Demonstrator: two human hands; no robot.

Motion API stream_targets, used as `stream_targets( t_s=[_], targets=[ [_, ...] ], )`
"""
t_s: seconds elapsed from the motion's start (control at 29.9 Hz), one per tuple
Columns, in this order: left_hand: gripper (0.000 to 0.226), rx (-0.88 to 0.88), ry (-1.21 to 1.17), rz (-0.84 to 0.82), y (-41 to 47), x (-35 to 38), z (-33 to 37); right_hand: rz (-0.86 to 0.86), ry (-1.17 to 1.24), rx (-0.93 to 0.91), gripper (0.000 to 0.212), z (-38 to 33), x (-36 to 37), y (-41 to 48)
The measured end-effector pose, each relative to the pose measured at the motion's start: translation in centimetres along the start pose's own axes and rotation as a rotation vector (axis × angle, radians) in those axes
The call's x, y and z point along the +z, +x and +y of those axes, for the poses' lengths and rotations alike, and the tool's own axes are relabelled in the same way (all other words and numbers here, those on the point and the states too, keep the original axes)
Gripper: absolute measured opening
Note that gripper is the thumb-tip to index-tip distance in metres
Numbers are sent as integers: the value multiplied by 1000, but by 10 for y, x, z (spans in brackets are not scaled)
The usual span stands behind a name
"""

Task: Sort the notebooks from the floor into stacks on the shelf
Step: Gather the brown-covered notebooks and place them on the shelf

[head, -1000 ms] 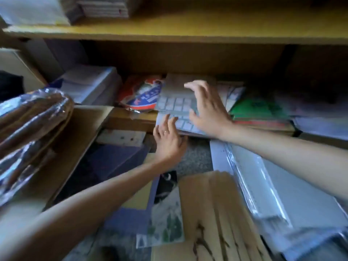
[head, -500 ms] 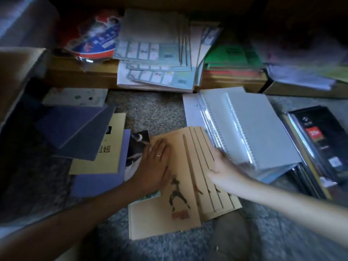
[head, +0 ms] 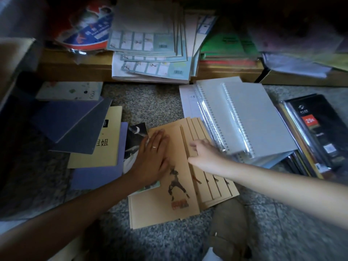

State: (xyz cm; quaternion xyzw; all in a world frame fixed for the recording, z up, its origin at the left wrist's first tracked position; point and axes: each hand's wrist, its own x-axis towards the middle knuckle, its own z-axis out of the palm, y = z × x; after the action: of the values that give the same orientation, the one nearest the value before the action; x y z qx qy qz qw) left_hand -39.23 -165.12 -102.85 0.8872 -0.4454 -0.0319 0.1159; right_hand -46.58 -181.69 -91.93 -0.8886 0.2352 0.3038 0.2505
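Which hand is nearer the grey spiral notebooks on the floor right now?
Right. The right hand rests on the tan notebooks just beside the grey spiral notebooks; the left hand lies flat on the same tan notebooks, farther left.

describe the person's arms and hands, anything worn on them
The left forearm and right forearm are bare as far as the frame shows, with no sleeve, watch or glove in view. The left hand wears one thin, light-coloured ring on a finger. The right hand shows no ring on the side visible.
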Motion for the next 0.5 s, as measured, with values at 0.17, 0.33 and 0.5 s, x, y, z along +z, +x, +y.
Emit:
stream_targets(
  t_s=[0.17,0.33,0.5],
  targets=[
    [61,-4,9,-12,0,2,2,-102,50,-7,66,-5,18,-6],
    [61,-7,-7,1,-1,2,3,-80,202,52,68,-9,24,-2],
    [59,-23,-54,7,-3,3,3,-8,411,67,57,-6,27,5]
  ],
)
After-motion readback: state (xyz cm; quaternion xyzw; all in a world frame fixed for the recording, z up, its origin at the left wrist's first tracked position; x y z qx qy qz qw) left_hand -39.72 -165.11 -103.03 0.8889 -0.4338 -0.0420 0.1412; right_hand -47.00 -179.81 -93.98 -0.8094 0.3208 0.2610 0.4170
